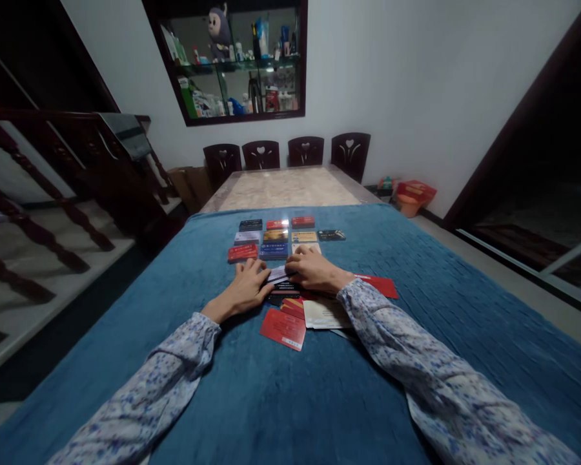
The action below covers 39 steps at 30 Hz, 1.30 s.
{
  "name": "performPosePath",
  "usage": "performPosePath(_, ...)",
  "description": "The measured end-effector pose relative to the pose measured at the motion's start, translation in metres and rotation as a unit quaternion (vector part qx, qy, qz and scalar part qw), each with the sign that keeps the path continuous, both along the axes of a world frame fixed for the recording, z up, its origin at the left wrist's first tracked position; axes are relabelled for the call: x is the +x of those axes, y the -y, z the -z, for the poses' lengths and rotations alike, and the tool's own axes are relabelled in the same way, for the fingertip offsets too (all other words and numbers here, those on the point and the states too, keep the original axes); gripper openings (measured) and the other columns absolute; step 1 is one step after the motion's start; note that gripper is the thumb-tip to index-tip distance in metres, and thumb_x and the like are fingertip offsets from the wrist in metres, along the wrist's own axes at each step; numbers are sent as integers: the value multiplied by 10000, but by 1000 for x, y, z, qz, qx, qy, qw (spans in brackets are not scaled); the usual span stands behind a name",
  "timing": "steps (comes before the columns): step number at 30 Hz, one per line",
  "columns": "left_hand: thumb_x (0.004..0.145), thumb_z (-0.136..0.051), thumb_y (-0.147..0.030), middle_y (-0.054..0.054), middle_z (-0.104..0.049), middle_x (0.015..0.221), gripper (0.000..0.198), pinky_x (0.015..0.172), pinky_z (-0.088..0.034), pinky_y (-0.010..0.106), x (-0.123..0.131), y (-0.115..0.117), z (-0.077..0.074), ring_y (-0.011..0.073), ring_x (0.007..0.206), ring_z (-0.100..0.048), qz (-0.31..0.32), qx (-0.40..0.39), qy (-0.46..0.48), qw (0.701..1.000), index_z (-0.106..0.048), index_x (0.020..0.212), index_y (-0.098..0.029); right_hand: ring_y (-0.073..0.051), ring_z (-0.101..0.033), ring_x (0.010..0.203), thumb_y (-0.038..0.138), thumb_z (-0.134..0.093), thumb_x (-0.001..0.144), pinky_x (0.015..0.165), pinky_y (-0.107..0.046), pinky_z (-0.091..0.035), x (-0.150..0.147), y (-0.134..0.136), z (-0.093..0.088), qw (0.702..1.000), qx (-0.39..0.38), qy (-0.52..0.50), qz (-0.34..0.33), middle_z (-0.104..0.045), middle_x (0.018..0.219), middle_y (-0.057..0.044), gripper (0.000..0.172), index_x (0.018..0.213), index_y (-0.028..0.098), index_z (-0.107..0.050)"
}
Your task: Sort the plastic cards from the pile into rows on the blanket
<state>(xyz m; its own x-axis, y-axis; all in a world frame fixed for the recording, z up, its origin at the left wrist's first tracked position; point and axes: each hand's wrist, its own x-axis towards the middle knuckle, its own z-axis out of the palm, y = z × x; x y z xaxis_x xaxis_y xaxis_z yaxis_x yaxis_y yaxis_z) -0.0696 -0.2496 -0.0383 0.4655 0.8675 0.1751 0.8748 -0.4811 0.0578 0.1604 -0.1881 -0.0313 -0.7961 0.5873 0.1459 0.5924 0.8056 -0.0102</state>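
Observation:
Between my two hands a pale lilac card lies over a black card with lines of small white print. My left hand has its fingertips and thumb at the left edge of the pale card. My right hand curls over the right end, its fingers bent and partly hiding the card. Just nearer to me are loose cards: a red card, a red and yellow card and a cream card, the last partly under my right forearm.
Beyond my hands, cards stand in neat piles, among them a red pile, a blue pile and a gold pile. A larger red piece lies right of my wrist. A blue cloth covers the table.

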Motion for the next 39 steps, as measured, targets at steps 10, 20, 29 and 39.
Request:
performPosePath(10,977,-529,-397,126,-583,1249,316,956,-378,505,1,2,0,305,1147,-460,4,4,0,1000,-710,1152,-206,-288,-474,1113,350,-624,953,857,-392,-305,1,0,-1,1000,-18,4,-8,-713,1224,-113,247,1121,221,-752)
performPosePath(20,1011,-506,-321,115,-645,1091,253,912,-358,458,1,7,-5,264,1036,-500,84,76,-27,993,-720,1011,-185,-245,-517,1017,315,-658,934,846,-376,-326,6,-2,-1,995,22,-42,-85,-755,976,-86,180,988,199,-784)
performPosePath(29,1010,-479,-286,104,-677,1029,285,926,-334,459,-2,9,-10,248,1002,-528,117,107,-7,987,-719,903,-174,-219,-533,915,180,-622,897,850,-366,-382,10,-6,-1,984,26,-96,-148,-741,904,-87,180,986,180,-778)
performPosePath(39,989,-451,-225,86,-706,950,227,894,-349,429,-4,6,-15,221,906,-560,80,103,69,989,-666,936,-173,-206,-542,847,246,-491,1025,789,-338,-409,7,-9,4,975,72,-165,-130,-739,857,-100,300,909,197,-764)
